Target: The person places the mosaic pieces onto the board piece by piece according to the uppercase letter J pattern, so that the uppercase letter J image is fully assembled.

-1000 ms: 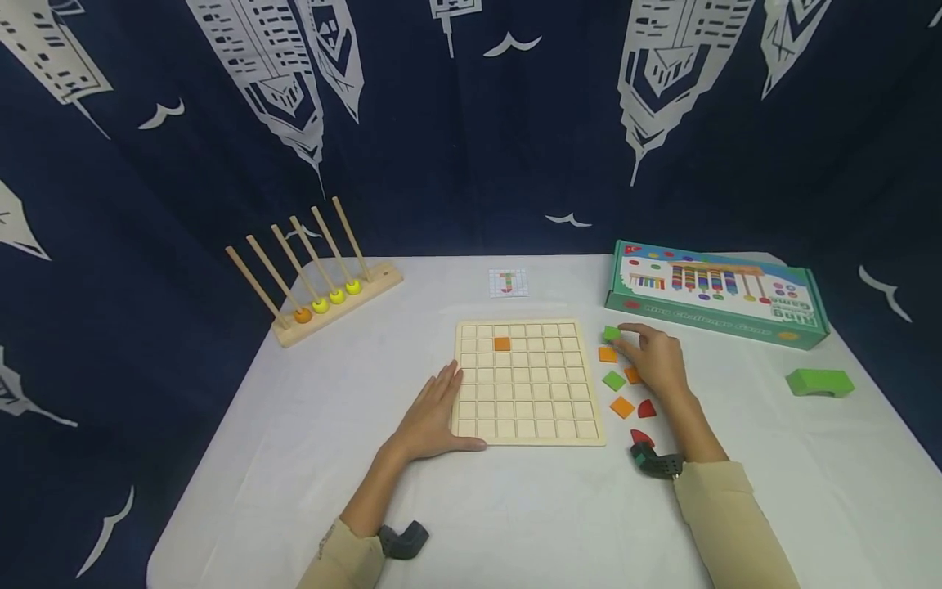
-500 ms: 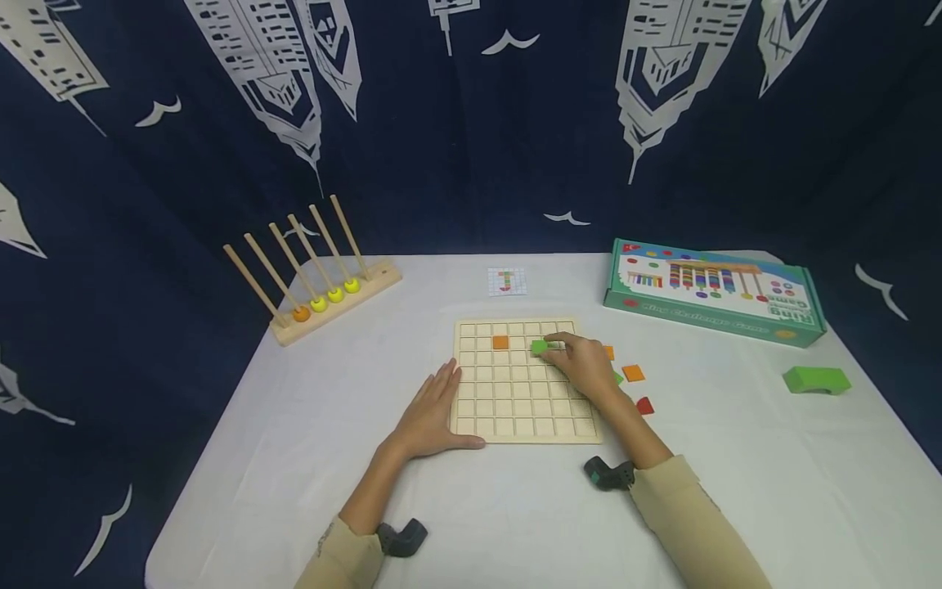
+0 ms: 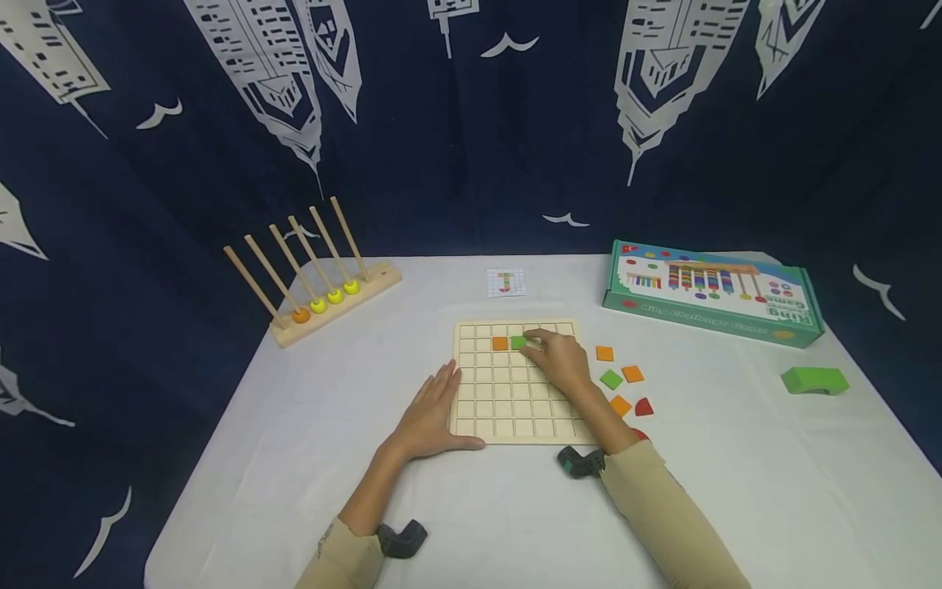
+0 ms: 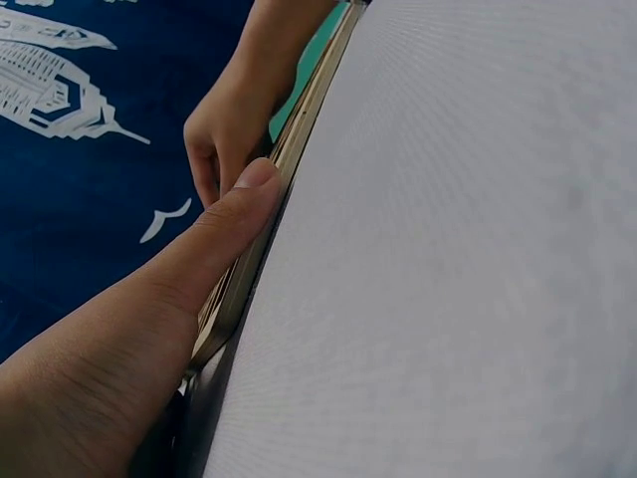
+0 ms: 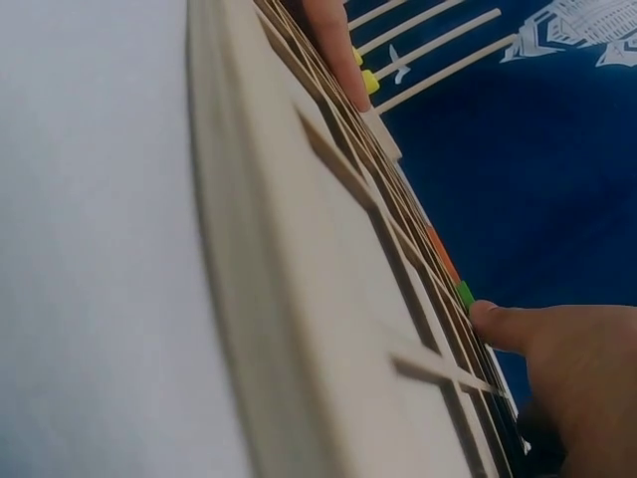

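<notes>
A wooden grid board [image 3: 508, 391] lies on the white table. My right hand [image 3: 562, 365] pinches a green square tile [image 3: 518, 343] between thumb and finger at a cell in the board's upper part. Directly left of that tile, an orange square tile [image 3: 500, 343] sits in its own cell. The right wrist view also has the green tile [image 5: 465, 294] at the thumb tip. My left hand [image 3: 430, 415] rests with straight, spread fingers along the board's left edge and lower left corner. In the left wrist view its thumb [image 4: 224, 224] lies against the board's side.
Loose orange tiles [image 3: 633, 374], a green tile [image 3: 611, 379] and red rounded pieces [image 3: 643, 406] lie right of the board. Behind it is a pattern card [image 3: 506, 282]. A peg stand [image 3: 338, 305] with beads, a game box [image 3: 714, 293] and a green arch block [image 3: 815, 380] stand around.
My right hand has carried the green tile leftward from the loose pieces onto the board, beside the orange tile. The left hand has stayed put.
</notes>
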Demonstrator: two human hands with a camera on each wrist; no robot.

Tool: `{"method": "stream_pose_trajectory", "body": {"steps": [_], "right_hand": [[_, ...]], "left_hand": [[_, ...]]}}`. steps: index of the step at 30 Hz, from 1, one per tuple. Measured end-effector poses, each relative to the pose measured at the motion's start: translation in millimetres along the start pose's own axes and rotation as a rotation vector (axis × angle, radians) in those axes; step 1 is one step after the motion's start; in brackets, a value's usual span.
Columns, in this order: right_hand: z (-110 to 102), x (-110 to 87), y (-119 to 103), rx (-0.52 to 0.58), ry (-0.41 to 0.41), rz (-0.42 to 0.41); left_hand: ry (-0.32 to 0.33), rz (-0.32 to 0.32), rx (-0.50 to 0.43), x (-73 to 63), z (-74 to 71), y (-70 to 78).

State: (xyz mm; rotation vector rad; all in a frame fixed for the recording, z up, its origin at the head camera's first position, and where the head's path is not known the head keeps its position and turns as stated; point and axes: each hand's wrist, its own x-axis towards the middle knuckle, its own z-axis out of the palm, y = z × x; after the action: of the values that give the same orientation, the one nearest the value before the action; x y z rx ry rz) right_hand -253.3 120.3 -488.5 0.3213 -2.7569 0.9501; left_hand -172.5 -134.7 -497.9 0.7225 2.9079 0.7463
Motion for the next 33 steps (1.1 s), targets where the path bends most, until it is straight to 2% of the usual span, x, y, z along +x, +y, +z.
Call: {"method": "stream_pose_trajectory", "body": {"steps": [8,13,17,23,33], "right_hand": [[0.1,-0.7,-1.4,-0.017,0.004,0.006],[-8.6,-7.6,1.7,0.058,-0.002,-0.002],[-21.6,-15.7,8.0,0.102,-0.018,-0.046],[-46.6,-28.1,25.4,0.113,-0.035,-0.117],[-82.1,-39.4,66.9,0.007,0.049,-0.026]], "left_hand": [[-0.012,-0.006,0.001,0.3,-0.7,1.1],[-0.012,-0.001,-0.003,0.2,-0.2,1.5],[-0.007,0.002,-0.009,1.4,0.4,1.0],[-0.002,0.002,-0.005,2.0,0.1,0.8],[-0.001,0.004,0.005,0.4,0.8,-0.3]]}}
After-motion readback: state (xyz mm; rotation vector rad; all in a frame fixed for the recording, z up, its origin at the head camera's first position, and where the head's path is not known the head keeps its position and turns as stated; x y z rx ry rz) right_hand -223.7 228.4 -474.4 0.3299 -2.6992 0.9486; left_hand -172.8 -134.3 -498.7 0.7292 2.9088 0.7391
